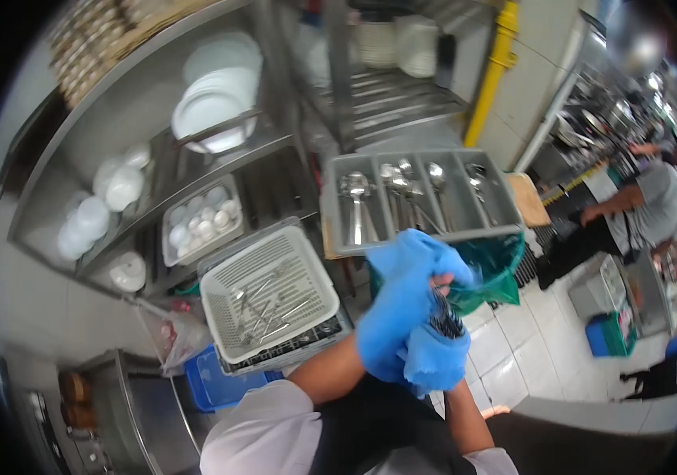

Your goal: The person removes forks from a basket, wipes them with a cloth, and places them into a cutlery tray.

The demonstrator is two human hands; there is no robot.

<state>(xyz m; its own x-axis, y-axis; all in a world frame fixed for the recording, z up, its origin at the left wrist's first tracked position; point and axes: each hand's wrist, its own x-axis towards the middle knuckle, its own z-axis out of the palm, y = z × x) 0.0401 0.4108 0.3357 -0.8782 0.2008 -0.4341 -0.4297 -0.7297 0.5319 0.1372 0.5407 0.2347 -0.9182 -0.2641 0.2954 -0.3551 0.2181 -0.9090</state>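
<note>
My left hand [414, 273], mostly covered by a blue cloth [390, 317], is closed with a fingertip showing near the upper end of a bundle of cutlery. My right hand [436, 362] is wrapped in blue cloth too and closed around the lower part of this bundle, which looks like forks [446, 318]. Both hands are close together in front of a black apron. Just beyond them lies a grey cutlery tray [453, 190] with spoons [357, 190] and other cutlery in its compartments. To the left, a white perforated basket [220, 297] holds several loose pieces of cutlery [263, 309].
A green-lined bin [497, 265] stands below the tray. Plates [216, 111], bowls [121, 182] and a container of white cups [204, 218] fill the left shelves. A blue bin [220, 380] sits below the basket. At right, a co-worker [655, 202] works beside a counter.
</note>
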